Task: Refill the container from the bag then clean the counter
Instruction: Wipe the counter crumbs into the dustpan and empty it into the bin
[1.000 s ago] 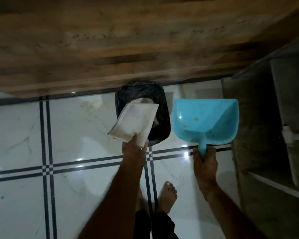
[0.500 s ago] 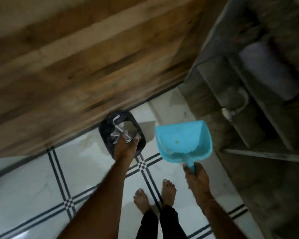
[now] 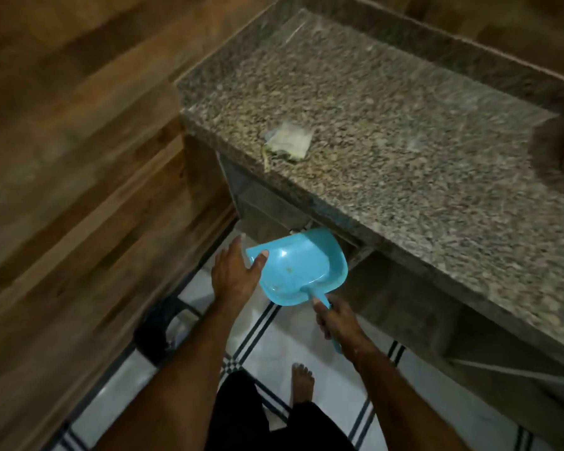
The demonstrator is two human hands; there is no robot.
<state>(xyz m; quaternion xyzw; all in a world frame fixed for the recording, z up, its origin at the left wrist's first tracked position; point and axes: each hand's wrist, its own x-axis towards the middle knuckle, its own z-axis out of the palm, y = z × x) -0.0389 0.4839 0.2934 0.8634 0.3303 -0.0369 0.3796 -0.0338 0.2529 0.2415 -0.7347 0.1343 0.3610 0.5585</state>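
The right hand [image 3: 337, 323], low and right of centre in the frame, has its fingers [image 3: 319, 315] curled tight around the handle of a light blue dustpan [image 3: 302, 268], thumb lying along the top of the handle where it meets the scoop. The left hand [image 3: 233, 275] is spread open, fingers apart and holding nothing; only its thumb tip rests on the dustpan's left rim, while the other fingers reach past the pan toward the upper left. A few small specks lie inside the scoop. The pan is held in the air just below the front edge of a speckled granite tabletop [image 3: 404, 151], which fills the upper right of the frame. On that tabletop, near its left front corner, lies a crumpled pale cloth or wrapper [image 3: 290, 141]; blur hides which it is. A dark bin [image 3: 157, 330] stands on the white tiled floor [image 3: 306, 346] at lower left, against the wooden wall [image 3: 62, 141]. One bare foot [image 3: 302, 382] shows near the bottom centre.
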